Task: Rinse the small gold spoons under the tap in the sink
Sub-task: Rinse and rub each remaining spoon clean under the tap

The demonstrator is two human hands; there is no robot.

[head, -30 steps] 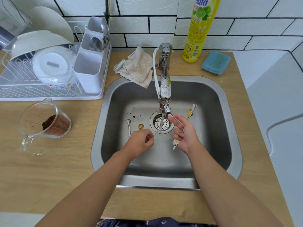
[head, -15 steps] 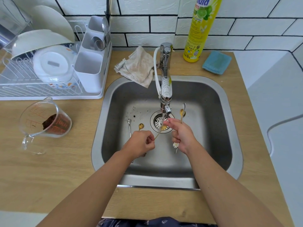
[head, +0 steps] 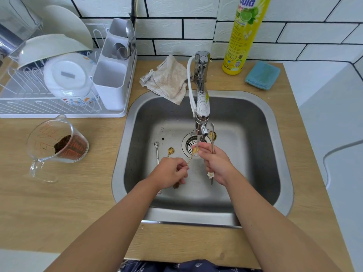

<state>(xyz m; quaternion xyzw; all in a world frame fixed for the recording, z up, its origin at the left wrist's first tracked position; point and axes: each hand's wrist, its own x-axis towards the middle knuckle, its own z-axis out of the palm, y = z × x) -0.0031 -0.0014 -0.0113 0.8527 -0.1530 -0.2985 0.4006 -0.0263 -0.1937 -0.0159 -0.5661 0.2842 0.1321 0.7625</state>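
I am reaching both forearms over the near rim of the sink, toward the tap. My left hand is pinching closed on the handle of a gold spoon, its bowl lying just under the spout. My right hand is curled shut around two spoons standing upright just right of the spout, fingertips apparently touching that bowl. A second gold spoon and a silver spoon are lying left of the tap. The basin right of the tap is lying bare.
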